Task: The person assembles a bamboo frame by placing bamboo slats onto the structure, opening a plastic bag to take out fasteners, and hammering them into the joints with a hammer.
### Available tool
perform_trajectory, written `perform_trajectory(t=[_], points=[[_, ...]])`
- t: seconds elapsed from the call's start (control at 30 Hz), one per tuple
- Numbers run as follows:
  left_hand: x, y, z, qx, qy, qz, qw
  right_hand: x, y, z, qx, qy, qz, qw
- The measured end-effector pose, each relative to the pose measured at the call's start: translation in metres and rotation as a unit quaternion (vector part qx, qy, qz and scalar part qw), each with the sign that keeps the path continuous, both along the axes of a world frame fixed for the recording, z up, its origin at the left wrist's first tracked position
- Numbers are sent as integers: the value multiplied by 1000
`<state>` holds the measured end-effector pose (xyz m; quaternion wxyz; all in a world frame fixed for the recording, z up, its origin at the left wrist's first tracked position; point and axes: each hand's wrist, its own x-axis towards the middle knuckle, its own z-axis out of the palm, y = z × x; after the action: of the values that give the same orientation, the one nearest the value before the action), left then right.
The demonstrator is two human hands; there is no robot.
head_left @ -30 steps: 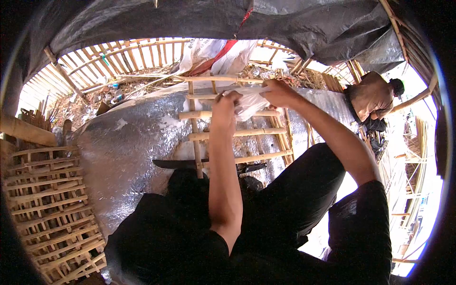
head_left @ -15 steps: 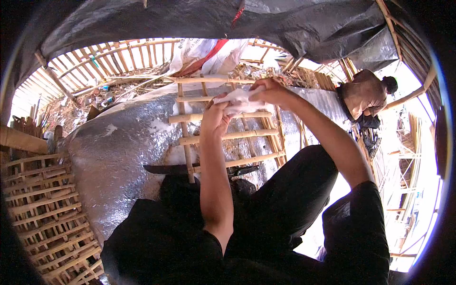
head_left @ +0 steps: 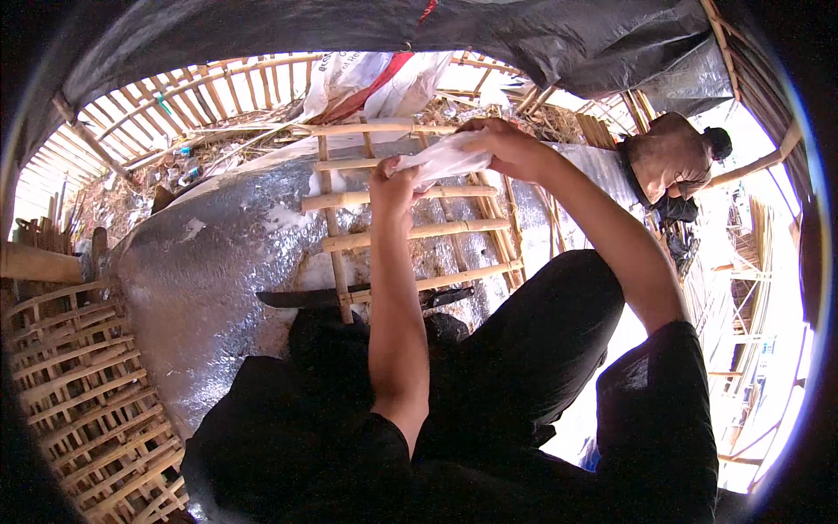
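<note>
A thin white, film-like material (head_left: 447, 161) is stretched between my two hands, above the far part of a bamboo frame (head_left: 428, 230). My left hand (head_left: 394, 185) is closed on its left end. My right hand (head_left: 506, 147) pinches the right end, a little higher and farther away. Below my hands the bamboo frame, with several crossbars, rests on a shiny silvery sheet (head_left: 183, 288). A long dark blade (head_left: 301, 299) lies on the sheet near my knees, partly under the frame's side bar and my left forearm.
Stacked bamboo lattices (head_left: 87, 384) stand at the left. White sacks with a red strip (head_left: 371, 83) lie beyond the frame, before a bamboo slat fence (head_left: 209, 92). Another person (head_left: 668, 162) bends over at the right. Dark tarpaulin (head_left: 305, 26) hangs overhead.
The white material went from stretched to bunched between my hands, and now it is drawn out again, with my right hand farther from my left. The camera view has shifted slightly.
</note>
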<state>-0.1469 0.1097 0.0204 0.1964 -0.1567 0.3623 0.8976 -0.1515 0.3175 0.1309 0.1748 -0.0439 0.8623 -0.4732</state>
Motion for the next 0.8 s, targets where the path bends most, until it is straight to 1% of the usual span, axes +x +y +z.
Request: perform_trajectory(t=[0.03,0.07,0.1,0.13,0.2,0.23,0.27,0.33,0.37,0.4,0.43,0.47,0.53,0.57,0.6,0.63,0.67,0.73,0.8], points=[[-3,-2,-5,107,-13,5,994,15,-27,26,-14,-53,-68,996],[-5,-6,-5,122,-11,-3,992,24,-42,39,-29,-106,-137,984],[-5,-11,-4,138,-11,-11,990,15,-28,24,50,-108,-106,987],[-3,-14,-1,154,-13,-18,988,12,-22,14,37,-115,-125,985],[6,-15,13,110,-3,-26,994,6,-17,7,12,-126,-163,978],[10,-13,18,88,2,-31,996,8,-22,8,41,-99,-211,972],[10,-10,16,20,58,-33,998,6,-21,7,76,-85,-219,969],[11,-4,9,-117,168,-39,978,1,-18,4,143,-58,-236,959],[11,-2,6,-122,248,21,961,1,-16,-1,160,-25,-224,961],[9,-3,7,-215,340,36,915,1,-14,-6,178,8,-211,961],[6,-5,8,-304,425,52,851,1,-11,-10,196,42,-198,960],[4,-7,9,-387,501,67,771,2,-8,-13,194,58,-167,965],[1,-4,5,-435,466,19,770,3,-8,-15,187,90,-105,973],[1,-2,2,-459,447,-6,768,3,-9,-16,162,48,-98,981],[3,-2,8,-481,426,-32,765,3,-8,-18,159,40,-80,983],[11,-5,21,-496,386,-55,776,4,-5,-21,157,30,-63,985],[12,-5,20,-490,381,-67,782,3,-3,-23,156,23,-47,986],[12,-3,16,-478,371,-92,791,6,-8,-18,151,50,-30,987],[12,-3,13,-474,395,-68,784,11,-14,-13,148,96,-11,984]])
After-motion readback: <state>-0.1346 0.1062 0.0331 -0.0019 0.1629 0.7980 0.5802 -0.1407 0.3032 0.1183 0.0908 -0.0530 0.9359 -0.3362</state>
